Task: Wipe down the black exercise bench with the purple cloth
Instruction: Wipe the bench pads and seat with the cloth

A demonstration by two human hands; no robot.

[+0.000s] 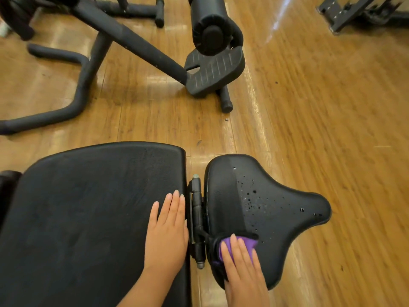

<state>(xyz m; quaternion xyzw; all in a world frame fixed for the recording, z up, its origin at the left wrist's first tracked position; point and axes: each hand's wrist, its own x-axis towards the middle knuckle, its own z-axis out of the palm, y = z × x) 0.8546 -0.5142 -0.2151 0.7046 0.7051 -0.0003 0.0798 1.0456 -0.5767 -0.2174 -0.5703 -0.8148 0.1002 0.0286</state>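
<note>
The right hand (242,269), at 5 o'clock in the head view, presses the purple cloth (225,245) flat-fingered onto the near edge of the black exercise bench's seat pad (265,202). Droplets speckle the pad toward 3 o'clock. The left hand (167,231) rests released, fingers straight, on the back pad (88,207), beside the hinge (197,209).

Bare floor (309,107) beyond seat pad (276,207)
</note>
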